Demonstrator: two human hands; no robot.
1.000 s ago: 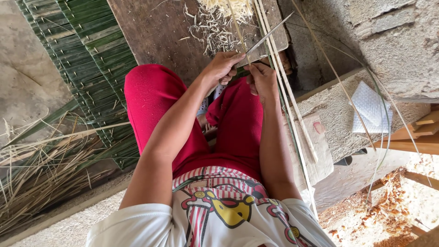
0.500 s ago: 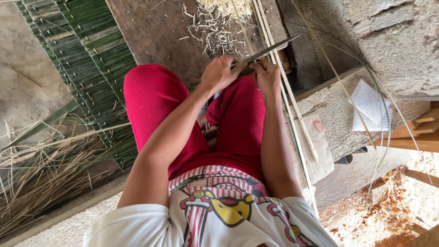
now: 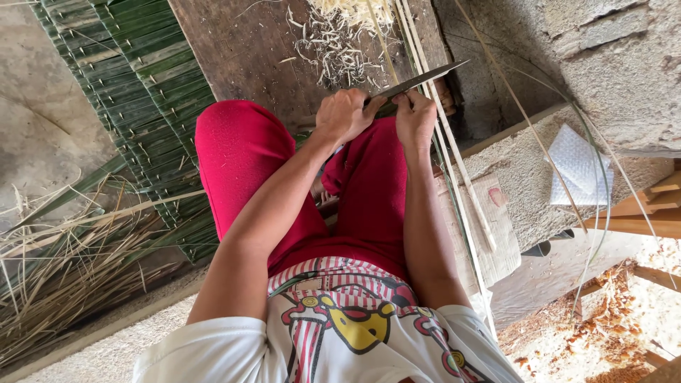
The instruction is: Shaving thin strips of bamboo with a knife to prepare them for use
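Note:
My left hand (image 3: 347,113) is closed around the handle of a long dark knife (image 3: 425,76). Its blade points up and to the right, above my red-trousered knees. My right hand (image 3: 415,117) sits just beside the left, pinching thin pale bamboo strips (image 3: 454,163) against the blade. The strips run from the top of the view down past my right thigh. Pale shavings (image 3: 340,42) lie scattered on the dark wooden board (image 3: 241,50) beyond my hands.
A stack of green split strips (image 3: 135,92) lies at the left, with dry straw-like leaves (image 3: 64,262) below it. At the right are a rough stone wall (image 3: 610,71), a white padded sheet (image 3: 578,170), wooden slats (image 3: 638,213) and orange shavings (image 3: 603,319) on the ground.
The knife blade has tipped from a steep angle to a flatter one. Both hands have shifted slightly along the strips while staying close together.

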